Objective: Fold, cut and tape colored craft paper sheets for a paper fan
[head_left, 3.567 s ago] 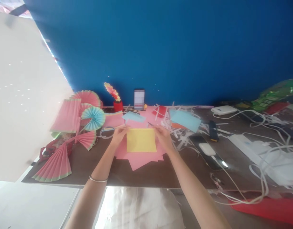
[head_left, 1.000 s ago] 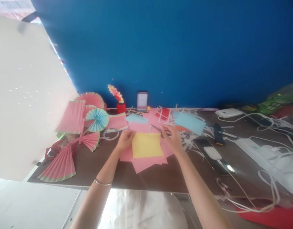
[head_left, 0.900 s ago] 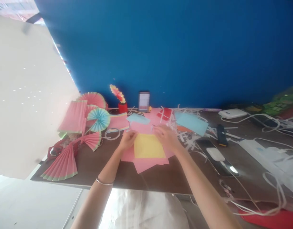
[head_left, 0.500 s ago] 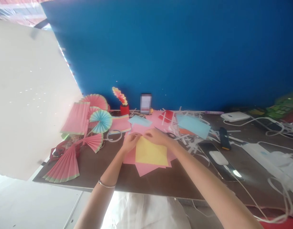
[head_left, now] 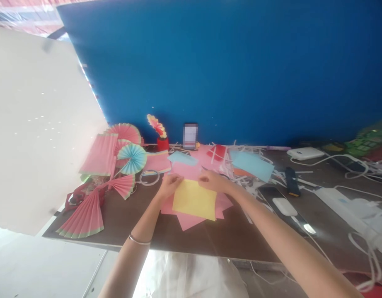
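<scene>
A sheet of yellow paper (head_left: 194, 200) lies over several pink sheets (head_left: 186, 222) in front of me. At its far left corner, my left hand (head_left: 170, 184) is closed in a pinch on the paper. My right hand (head_left: 211, 181) has its fingers pinched at the far edge, further right, also on the yellow sheet. Scissors, mostly hidden behind my right hand, show only a blade tip (head_left: 204, 168). A light blue sheet (head_left: 182, 157) lies beyond my hands.
Pleated pink paper fans (head_left: 82, 217) and a blue paper rosette (head_left: 131, 158) stand left. White paper strips (head_left: 249, 187), a blue sheet (head_left: 253, 164), a smartphone (head_left: 270, 192), a power strip (head_left: 337, 203) and cables lie right. A propped phone (head_left: 190, 136) leans against the blue panel (head_left: 222, 70).
My right hand has moved right along the yellow paper's far edge, away from my left hand. The sheet has turned slightly and shifted a little toward me and to the left.
</scene>
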Tool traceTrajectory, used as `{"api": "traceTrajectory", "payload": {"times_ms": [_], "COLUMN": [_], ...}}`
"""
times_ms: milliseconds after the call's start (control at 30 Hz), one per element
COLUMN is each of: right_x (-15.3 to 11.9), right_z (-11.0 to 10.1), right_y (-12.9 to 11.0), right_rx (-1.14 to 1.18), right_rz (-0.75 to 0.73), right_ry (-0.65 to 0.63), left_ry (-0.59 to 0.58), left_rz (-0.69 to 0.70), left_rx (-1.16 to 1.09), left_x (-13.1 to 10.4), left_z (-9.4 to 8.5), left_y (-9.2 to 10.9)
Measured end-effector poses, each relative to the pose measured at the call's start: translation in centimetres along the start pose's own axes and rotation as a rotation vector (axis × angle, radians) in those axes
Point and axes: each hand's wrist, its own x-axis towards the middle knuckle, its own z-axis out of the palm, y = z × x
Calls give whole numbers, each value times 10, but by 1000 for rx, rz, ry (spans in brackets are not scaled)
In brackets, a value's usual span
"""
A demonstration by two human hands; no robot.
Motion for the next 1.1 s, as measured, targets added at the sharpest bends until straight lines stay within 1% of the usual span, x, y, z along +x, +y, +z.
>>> {"api": "traceTrajectory", "payload": {"times_ms": [100, 200, 300, 433, 567, 667, 767, 900, 967, 1033, 1100], "right_x": [-11, -22, -29, -29, -23, -21, -23, -28, -31, -33, -35], "right_z": [-9, -16, -17, -5, 14, 25, 31, 32, 30, 29, 28], "right_y": [6, 14, 21, 26, 22, 21, 27, 38, 41, 42, 43], "right_rx": [26, 52, 97, 196, 344, 442, 475, 457, 435, 421, 436], "right_rz": [30, 74, 108, 156, 221, 246, 249, 220, 224, 240, 256], "right_ry": [-53, -25, 38, 192, 406, 529, 550, 499, 499, 533, 582], "left_ry": [3, 9, 22, 42, 47, 37, 49, 60, 64, 84, 127], "left_rz": [-10, 9, 39, 53, 20, 12, 22, 34, 32, -9, -78], "left_rx": [2, 33, 75, 129, 149, 195, 241, 274, 262, 172, 3], "left_x": [1, 3, 4, 4, 3, 2, 2, 2, 3, 4, 5], "left_z": [-2, -5, -7, -8, -10, -12, -13, -17, -19, -22, -23], "left_y": [-3, -7, -9, -6, -3, -2, -3, -6, -9, -11, -12]}}
